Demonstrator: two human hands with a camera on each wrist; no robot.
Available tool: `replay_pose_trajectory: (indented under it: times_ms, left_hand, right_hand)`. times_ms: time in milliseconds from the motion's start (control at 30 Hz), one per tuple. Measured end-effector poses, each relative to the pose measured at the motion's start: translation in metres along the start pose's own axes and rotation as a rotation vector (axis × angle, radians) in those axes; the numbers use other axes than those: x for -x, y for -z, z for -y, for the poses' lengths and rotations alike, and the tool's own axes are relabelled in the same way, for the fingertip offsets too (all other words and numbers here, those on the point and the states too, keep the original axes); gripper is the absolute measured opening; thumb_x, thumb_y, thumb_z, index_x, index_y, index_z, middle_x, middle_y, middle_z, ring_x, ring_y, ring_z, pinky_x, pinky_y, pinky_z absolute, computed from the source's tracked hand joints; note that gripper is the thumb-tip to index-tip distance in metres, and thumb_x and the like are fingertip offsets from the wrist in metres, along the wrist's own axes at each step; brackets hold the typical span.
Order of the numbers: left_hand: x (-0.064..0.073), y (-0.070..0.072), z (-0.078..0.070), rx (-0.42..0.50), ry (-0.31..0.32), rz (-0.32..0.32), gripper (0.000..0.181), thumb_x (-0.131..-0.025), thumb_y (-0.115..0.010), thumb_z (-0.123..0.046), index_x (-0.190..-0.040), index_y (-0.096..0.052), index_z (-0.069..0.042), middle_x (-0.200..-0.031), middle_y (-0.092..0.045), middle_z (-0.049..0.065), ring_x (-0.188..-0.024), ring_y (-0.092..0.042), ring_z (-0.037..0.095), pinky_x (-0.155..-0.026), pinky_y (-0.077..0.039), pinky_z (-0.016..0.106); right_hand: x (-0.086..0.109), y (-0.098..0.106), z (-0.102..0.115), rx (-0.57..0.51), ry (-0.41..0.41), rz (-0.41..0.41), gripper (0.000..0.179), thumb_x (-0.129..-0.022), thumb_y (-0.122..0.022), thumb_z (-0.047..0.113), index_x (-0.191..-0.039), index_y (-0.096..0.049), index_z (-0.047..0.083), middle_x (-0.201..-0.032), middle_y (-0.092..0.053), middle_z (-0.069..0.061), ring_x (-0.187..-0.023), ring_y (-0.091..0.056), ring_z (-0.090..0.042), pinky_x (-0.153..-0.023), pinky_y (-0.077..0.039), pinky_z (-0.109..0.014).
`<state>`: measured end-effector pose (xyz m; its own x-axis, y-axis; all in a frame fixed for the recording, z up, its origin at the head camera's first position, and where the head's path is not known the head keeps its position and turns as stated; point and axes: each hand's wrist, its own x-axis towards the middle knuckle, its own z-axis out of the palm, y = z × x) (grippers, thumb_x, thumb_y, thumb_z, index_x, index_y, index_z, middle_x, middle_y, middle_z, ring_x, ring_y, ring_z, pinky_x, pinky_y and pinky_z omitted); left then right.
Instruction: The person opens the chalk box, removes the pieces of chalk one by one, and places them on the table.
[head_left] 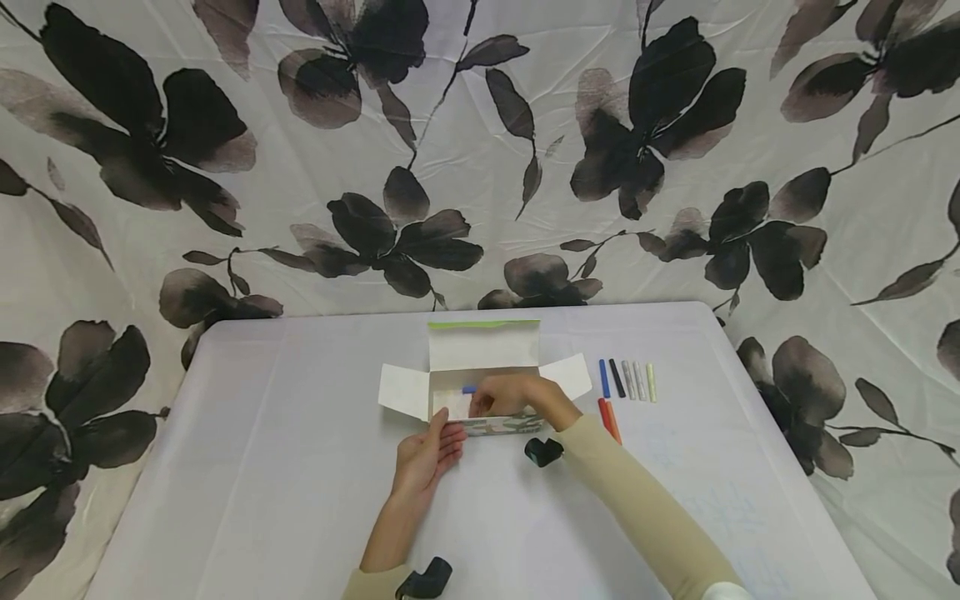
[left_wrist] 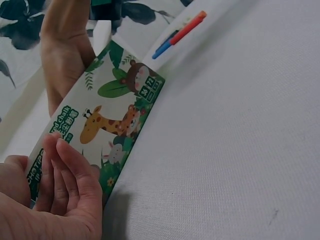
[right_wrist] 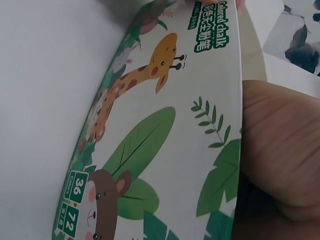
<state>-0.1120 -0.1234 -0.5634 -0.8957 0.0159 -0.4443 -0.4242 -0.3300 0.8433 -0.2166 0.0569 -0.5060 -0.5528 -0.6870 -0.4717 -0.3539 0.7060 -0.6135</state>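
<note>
An open chalk box (head_left: 501,428) with jungle animals and "Colored chalk" printed on its front stands at the middle of the table, its flaps spread. My left hand (head_left: 427,458) grips the box's near left part, thumb at the top edge and fingers against the printed front (left_wrist: 112,117). Down inside the box reaches my right hand (head_left: 504,394), with the wrist over the front wall. Its fingertips are hidden, and I cannot tell whether they pinch anything. A blue piece of chalk (head_left: 468,389) shows inside, just left of the right hand's knuckles.
Right of the box lies a row of sticks: a blue one (head_left: 604,378), a black one (head_left: 617,377), two grey ones (head_left: 634,381) and a pale yellow-green one (head_left: 651,383). Nearer are a red stick (head_left: 603,412) and an orange one (head_left: 613,422). Floral cloth (head_left: 405,242) hangs behind the white table (head_left: 285,467).
</note>
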Motion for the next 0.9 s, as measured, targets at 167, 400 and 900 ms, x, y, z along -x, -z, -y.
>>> replay_pose_trajectory:
  times_ms: [167, 400, 900]
  left_hand:
    - [0.001, -0.001, 0.0, -0.001, 0.003, 0.008, 0.053, -0.1, -0.066, -0.043, -0.108, -0.067, 0.01, -0.089, -0.074, 0.007, -0.077, -0.067, 0.01, -0.072, -0.058, 0.02]
    - [0.0, 0.0, -0.001, -0.009, 0.005, 0.016, 0.055, -0.1, -0.066, -0.044, -0.111, -0.067, 0.01, -0.09, -0.074, 0.006, -0.078, -0.067, 0.009, -0.073, -0.058, 0.02]
    - [-0.003, 0.002, -0.002, -0.018, 0.019, 0.016, 0.056, -0.099, -0.067, -0.046, -0.111, -0.067, 0.009, -0.089, -0.074, 0.005, -0.076, -0.066, 0.009, -0.072, -0.058, 0.02]
  right_hand:
    - [0.004, -0.002, -0.005, 0.017, 0.059, -0.035, 0.017, -0.101, -0.061, -0.001, -0.109, -0.076, 0.002, -0.101, -0.074, -0.003, -0.088, -0.064, -0.006, -0.083, -0.054, -0.021]
    - [0.018, -0.009, -0.01, -0.019, 0.132, -0.257, 0.011, -0.101, -0.066, 0.009, -0.11, -0.071, 0.004, -0.098, -0.069, 0.0, -0.087, -0.06, -0.006, -0.081, -0.051, -0.021]
    - [0.05, -0.013, -0.021, -0.256, 0.211, -0.741, 0.024, -0.101, -0.066, 0.008, -0.122, -0.065, -0.004, -0.108, -0.073, -0.016, -0.101, -0.071, -0.026, -0.091, -0.058, -0.034]
